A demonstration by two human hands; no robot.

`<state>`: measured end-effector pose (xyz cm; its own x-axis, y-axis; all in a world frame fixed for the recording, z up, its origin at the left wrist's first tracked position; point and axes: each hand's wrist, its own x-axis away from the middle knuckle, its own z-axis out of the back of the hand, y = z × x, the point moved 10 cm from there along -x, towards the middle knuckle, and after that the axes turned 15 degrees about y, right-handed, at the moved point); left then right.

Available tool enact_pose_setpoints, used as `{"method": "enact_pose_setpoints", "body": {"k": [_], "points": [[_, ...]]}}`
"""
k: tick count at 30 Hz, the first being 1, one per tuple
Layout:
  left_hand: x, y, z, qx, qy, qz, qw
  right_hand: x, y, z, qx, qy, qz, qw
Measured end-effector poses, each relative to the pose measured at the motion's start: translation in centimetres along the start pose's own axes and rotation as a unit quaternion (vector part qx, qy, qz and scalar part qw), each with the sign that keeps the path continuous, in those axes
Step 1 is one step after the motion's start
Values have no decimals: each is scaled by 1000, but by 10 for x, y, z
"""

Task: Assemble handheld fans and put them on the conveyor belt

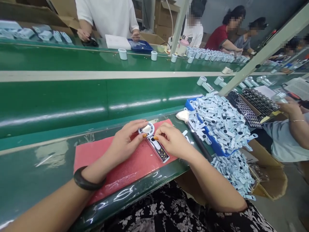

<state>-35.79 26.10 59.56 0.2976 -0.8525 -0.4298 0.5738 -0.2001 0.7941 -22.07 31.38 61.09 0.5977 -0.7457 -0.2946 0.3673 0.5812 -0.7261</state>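
Observation:
My left hand is closed round the round head of a light-blue handheld fan. Its handle lies open-faced on the red mat, with a dark circuit board showing inside. Over the top of the handle, the thumb and fingers of my right hand are pinched together. A small pale oval piece shows just below those fingertips. Whatever sits between them is hidden. To the right of my right hand lie a few loose light-blue strips and a tool with a black handle.
A blue tray heaped with light-blue strips stands right, more strips piled below it. Beyond runs a green conveyor belt with fan units on it. Co-workers sit opposite; another person's hand is at far right beside black racks.

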Motion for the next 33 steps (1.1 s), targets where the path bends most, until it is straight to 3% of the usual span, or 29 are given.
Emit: {"method": "enact_pose_setpoints", "body": {"k": [8, 21, 24, 30, 33], "points": [[0, 3, 1, -3, 5, -22, 1000, -3, -1, -1, 3, 5, 21, 1000], [1, 2, 0, -10, 4, -33, 999, -7, -5, -5, 88, -46, 35, 994], [1, 2, 0, -10, 4, -37, 999, -6, -13, -7, 175, -47, 66, 981], [2, 3, -1, -11, 2, -40, 999, 2, -31, -13, 371, -13, 134, 919], [2, 0, 0, -11, 4, -38, 999, 5, -23, -8, 303, 20, 105, 947]]}}
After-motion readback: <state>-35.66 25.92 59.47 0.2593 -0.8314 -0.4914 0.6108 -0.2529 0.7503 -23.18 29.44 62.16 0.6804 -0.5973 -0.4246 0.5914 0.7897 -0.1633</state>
